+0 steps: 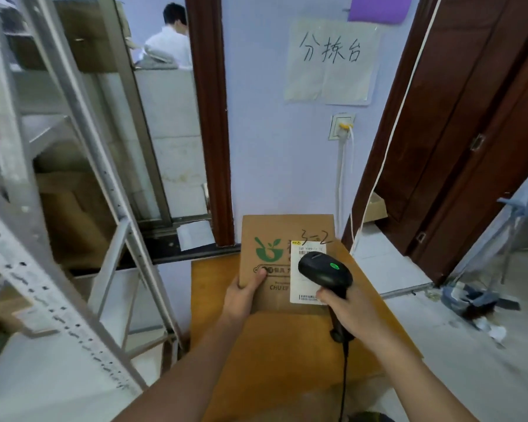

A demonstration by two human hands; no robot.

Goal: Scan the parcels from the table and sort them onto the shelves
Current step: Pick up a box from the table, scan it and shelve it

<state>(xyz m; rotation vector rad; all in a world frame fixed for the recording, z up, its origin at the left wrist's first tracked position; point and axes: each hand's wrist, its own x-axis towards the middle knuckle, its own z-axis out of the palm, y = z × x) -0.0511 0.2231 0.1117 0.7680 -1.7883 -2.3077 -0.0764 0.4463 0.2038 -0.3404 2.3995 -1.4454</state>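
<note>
The left hand (247,295) holds the flat brown cardboard parcel (284,263) tipped up over the small orange-brown wooden table (287,354), thumb pressed on its front and the other fingers hidden behind it, so the white paper label (299,287) faces the scanner. The right hand (349,312) has its fingers wrapped tight around the handle of the smooth black plastic scanner (325,274), whose rounded head with a green light points right at the label, probably to read it. The grey metal shelves (58,223) with rows of holes stand to the left, waiting for the parcel.
</note>
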